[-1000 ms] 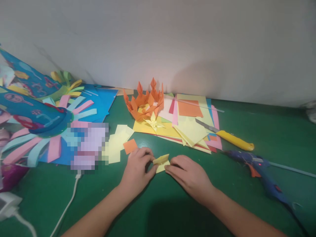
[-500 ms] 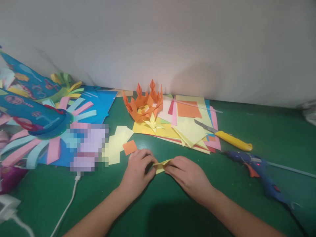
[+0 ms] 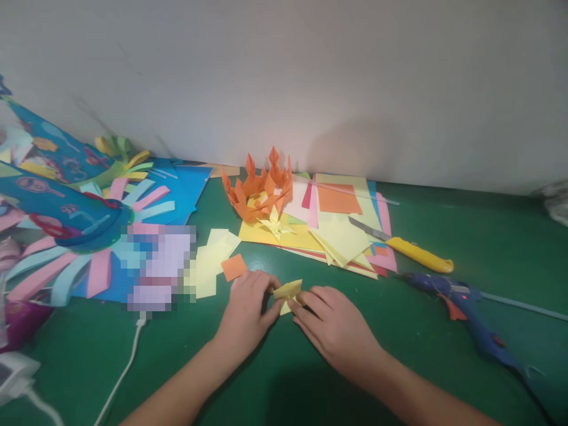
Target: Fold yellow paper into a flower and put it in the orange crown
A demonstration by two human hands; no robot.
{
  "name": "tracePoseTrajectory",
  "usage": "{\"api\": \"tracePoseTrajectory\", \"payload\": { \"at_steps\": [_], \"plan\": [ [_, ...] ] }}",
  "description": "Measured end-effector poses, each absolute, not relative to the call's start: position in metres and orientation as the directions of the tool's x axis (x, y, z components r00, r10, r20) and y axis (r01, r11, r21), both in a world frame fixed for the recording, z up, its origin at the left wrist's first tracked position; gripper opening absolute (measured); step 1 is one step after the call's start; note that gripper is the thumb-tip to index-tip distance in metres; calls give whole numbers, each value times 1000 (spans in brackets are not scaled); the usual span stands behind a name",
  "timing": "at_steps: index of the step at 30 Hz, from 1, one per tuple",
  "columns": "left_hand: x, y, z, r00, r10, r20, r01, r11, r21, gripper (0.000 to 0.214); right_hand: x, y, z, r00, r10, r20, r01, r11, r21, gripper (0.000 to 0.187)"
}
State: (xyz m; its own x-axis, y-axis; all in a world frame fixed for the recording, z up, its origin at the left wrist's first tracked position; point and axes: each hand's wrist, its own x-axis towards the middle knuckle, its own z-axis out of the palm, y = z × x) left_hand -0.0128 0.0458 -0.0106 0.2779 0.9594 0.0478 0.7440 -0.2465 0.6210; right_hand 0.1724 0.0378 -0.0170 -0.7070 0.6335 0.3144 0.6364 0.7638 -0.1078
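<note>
A small piece of folded yellow paper [image 3: 289, 289] is held between my two hands, just above the green table. My left hand [image 3: 252, 303] pinches its left edge with thumb and fingers. On the other side my right hand [image 3: 331, 319] grips the lower right part, its fingers covering some of the folds. A flap of the paper stands up at the top. Close behind my left hand lies a small orange paper square [image 3: 234, 267]. An orange folded-paper crown [image 3: 260, 192] and a yellow paper star flower [image 3: 276, 225] are farther back.
Behind my right hand, a yellow cutter knife [image 3: 419, 254] rests partly on stacked coloured paper [image 3: 339, 236]. A blue glue gun [image 3: 470, 313] lies at the right. Left are pale yellow sheets [image 3: 217, 254], blue party hats [image 3: 66, 201] and a white cable [image 3: 122, 370].
The yellow paper has been turned or folded so that a flap now stands up. My right hand has shifted slightly down and its grip has moved lower on the paper.
</note>
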Motion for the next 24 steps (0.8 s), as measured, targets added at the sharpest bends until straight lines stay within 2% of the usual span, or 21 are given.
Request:
{"api": "tracePoseTrajectory", "payload": {
  "at_steps": [5, 12, 16, 20, 24],
  "plan": [
    [-13, 48, -12, 266, 963, 54, 758, -243, 605, 6, 171, 37, -22, -751, 596, 284, 577, 801, -157, 24],
    [-15, 48, -15, 254, 965, 59, 785, -242, 571, 8, 171, 37, -23, -805, 543, 239, 521, 840, -153, 27],
    [-15, 48, -15, 258, 964, 57, 789, -245, 564, 8, 172, 40, -17, -799, 555, 231, 524, 831, -185, 26],
    [-15, 47, -14, 267, 962, 61, 789, -254, 559, 9, 176, 45, -10, -759, 591, 274, 538, 806, -247, 16],
    [-15, 47, -14, 269, 961, 60, 790, -256, 557, 11, 182, 50, -8, -690, 641, 336, 587, 767, -258, 26]
  ]
}}
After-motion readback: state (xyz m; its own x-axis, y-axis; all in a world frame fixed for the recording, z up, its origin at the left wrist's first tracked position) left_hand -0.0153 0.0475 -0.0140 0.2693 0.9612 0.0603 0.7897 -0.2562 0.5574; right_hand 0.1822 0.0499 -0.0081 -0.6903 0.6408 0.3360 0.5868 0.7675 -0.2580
